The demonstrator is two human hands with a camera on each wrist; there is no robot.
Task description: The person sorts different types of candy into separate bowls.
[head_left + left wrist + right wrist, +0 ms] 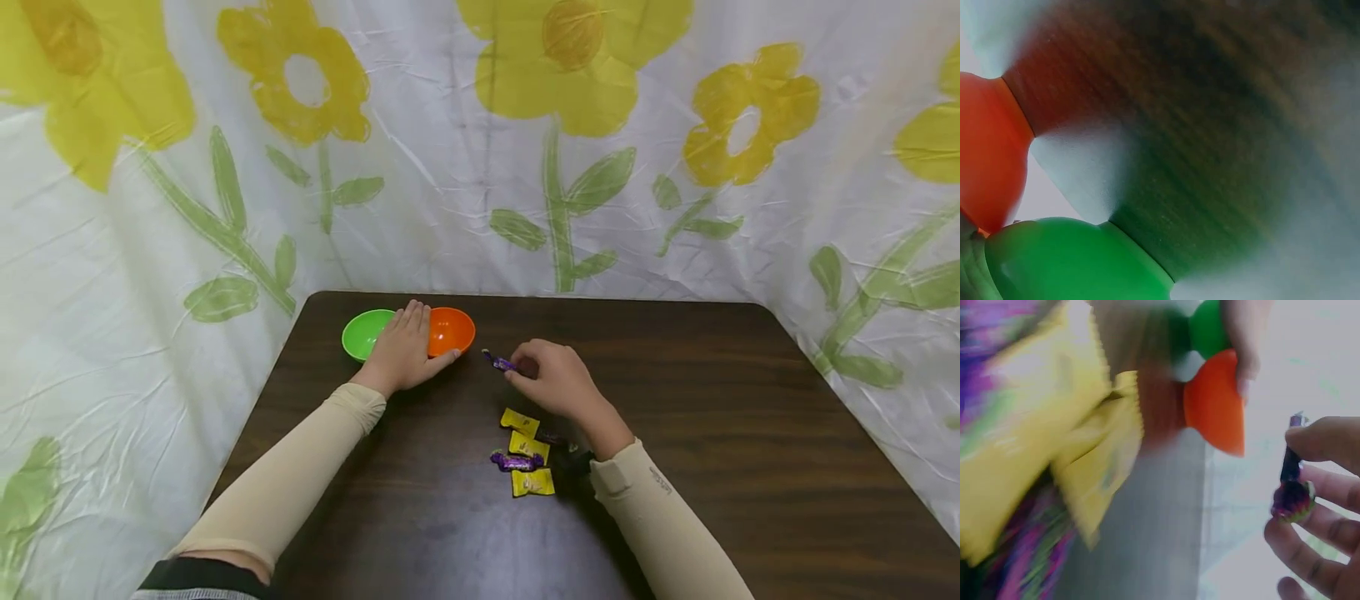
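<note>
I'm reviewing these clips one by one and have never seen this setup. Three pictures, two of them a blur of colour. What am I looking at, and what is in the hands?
There is no machine here: a person works with bare hands and wears three cameras. The wide picture comes from the head and looks down at a dark wooden table with a flowered cloth behind it. The other two come from the wrists, so close that they blur.

The left hand rests flat across a green bowl and an orange bowl, which stand side by side; the left wrist view shows their undersides. The right hand pinches a purple wrapped candy, seen closer in the right wrist view. Nearer the person lie more candies, yellow and purple, in a small cluster on the table.
</note>
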